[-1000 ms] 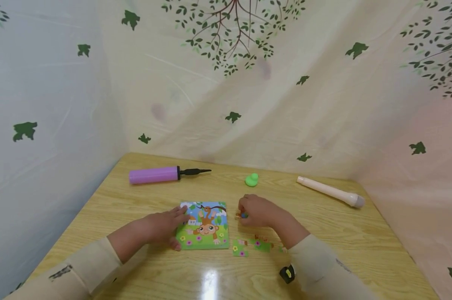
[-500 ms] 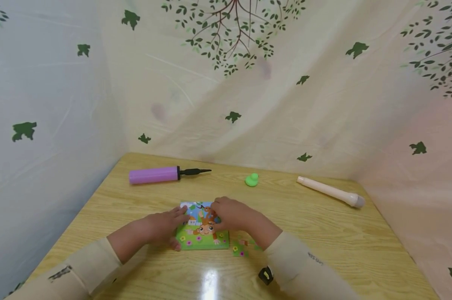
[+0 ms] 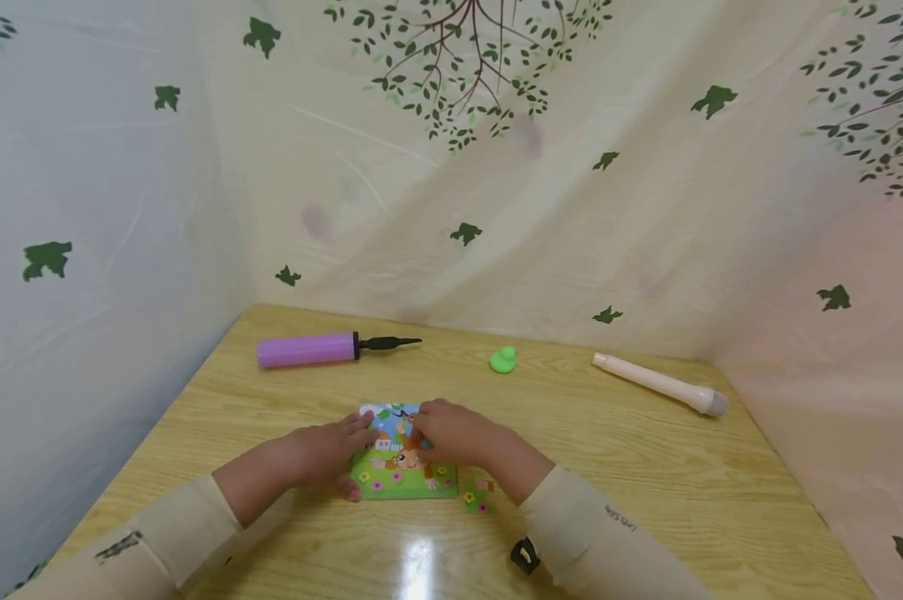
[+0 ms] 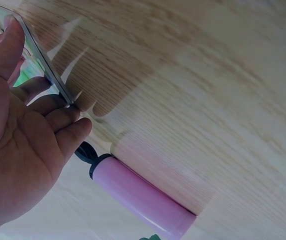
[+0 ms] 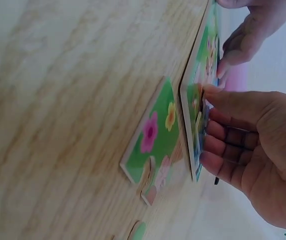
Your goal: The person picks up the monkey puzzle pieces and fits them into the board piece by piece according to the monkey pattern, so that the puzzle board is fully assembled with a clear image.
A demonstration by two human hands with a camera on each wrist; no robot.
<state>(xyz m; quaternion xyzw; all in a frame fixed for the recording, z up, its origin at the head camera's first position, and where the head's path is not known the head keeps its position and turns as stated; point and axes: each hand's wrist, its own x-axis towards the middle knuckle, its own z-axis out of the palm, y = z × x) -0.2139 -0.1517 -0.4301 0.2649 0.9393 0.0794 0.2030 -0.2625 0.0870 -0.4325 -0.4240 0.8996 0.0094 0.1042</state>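
A square monkey picture puzzle (image 3: 394, 490) lies flat on the table in the head view. My left hand (image 3: 329, 454) rests along its left side, fingers spread over the picture and thumb near the front left corner. Over the upper right part of the picture, my right hand (image 3: 462, 433) pinches a puzzle piece (image 5: 198, 122) low against the board. Most of that piece is hidden by the fingers. Loose green puzzle pieces with flowers (image 5: 155, 127) lie just right of the board, partly covered by the right forearm in the head view.
On the wooden table (image 3: 646, 483), a purple hand pump (image 3: 308, 350) lies at the back left. A green toy duck (image 3: 503, 360) stands at the back middle, and a pale toy microphone (image 3: 657, 383) lies at the back right. A printed cloth (image 3: 391, 208) hangs behind.
My right hand has carried a puzzle piece from the table right of the board leftward onto the picture, then shifted slightly further left. My left hand has stayed in place.
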